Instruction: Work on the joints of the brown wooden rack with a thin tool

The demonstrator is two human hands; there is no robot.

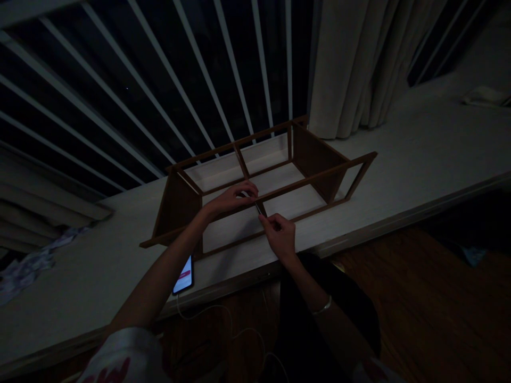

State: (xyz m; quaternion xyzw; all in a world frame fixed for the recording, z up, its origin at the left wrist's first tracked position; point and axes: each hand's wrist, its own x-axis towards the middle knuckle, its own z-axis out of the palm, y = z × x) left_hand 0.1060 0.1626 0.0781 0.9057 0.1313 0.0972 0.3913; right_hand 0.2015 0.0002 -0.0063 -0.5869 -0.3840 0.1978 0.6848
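Note:
A brown wooden rack frame (311, 183) with solid end panels lies on the white ledge. My left hand (235, 197) reaches over its near long rail, fingers closed at the rail by the middle crosspiece. Just to the right and lower, my right hand (281, 234) pinches a thin, pale metal rod (258, 208). The rod's far end meets the rail joint near my left fingertips. In this dim light the rod's exact kind is unclear, and so is whatever lies under my left fingers.
A lit phone (183, 276) with a white cable (215, 307) lies at the edge of the white ledge (419, 154). Window bars (199, 64) and a curtain (351, 69) stand behind the frame. Crumpled cloth (27, 266) is at left.

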